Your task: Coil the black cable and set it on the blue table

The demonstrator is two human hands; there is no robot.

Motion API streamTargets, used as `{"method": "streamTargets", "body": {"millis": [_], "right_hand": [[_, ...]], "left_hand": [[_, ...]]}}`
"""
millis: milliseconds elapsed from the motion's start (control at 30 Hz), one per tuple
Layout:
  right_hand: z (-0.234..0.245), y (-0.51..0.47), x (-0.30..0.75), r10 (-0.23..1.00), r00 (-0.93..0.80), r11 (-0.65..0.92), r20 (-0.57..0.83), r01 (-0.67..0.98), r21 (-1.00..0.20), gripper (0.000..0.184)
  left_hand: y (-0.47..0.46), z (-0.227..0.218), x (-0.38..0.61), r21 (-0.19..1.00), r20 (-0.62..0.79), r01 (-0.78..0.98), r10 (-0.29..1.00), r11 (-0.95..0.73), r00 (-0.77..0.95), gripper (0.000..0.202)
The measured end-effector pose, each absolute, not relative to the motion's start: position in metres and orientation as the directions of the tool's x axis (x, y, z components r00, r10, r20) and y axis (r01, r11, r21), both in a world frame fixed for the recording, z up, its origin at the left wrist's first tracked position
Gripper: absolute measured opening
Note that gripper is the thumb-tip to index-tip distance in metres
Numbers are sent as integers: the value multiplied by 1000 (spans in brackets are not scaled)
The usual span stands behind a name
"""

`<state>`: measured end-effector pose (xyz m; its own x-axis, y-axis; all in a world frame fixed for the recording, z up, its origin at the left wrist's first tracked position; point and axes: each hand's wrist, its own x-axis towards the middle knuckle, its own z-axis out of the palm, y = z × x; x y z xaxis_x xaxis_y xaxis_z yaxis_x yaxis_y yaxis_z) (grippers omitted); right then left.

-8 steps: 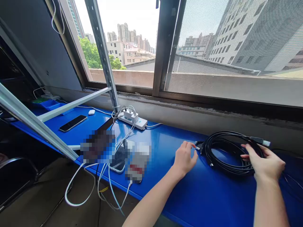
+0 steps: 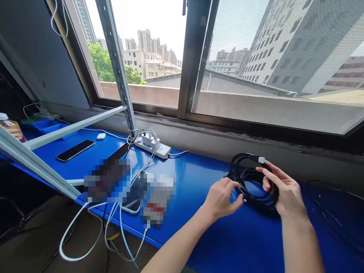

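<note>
The right hand's fingers (image 2: 270, 175) curl around the far right side of a coiled black cable (image 2: 254, 184), thumb inside the loops and fingertips over the top, closed on the bundle; the right hand (image 2: 284, 193) lifts that side a little off the blue counter (image 2: 199, 178), while the near part of the coil seems to rest on it. A connector with a pale tip (image 2: 261, 159) sticks out at the top of the coil, just beside the right fingertips. The left hand's fingers (image 2: 231, 186) are loosely bent and slightly apart, their tips at the left edge of the coil; whether they actually pinch a strand I cannot tell; the left hand (image 2: 220, 199) hovers low over the counter.

By my judgement the cable is already gathered into neat loops, though nothing binds them, and the ends are loose.

Further left lie a white power strip (image 2: 152, 146) against the window sill, white cords (image 2: 113, 223) spilling over the near edge, a dark phone (image 2: 75, 150) far left, and a silver metal rail (image 2: 71, 129) slanting across; beyond the window (image 2: 256, 57) stand city buildings.
</note>
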<state>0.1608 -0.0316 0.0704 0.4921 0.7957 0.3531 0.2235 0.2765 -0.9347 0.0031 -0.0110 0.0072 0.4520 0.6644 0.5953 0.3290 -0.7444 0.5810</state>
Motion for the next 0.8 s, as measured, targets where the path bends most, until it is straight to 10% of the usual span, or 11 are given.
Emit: {"method": "streamTargets", "body": {"millis": [167,400,800], "right_hand": [[64,-28,112,945,259,196,201,45,-980,53],[48,-23,97,964,180,199,198,15,-980,57],[39,-17,83,866,287,167,410,608,-776,52]], "left_hand": [[-18,7,5,438,693,237,493,-867,527,29],[-17,12,0,647,562,275,689,-711,458,19],[-13,2,2,708,430,313,739,-632,519,31]]}}
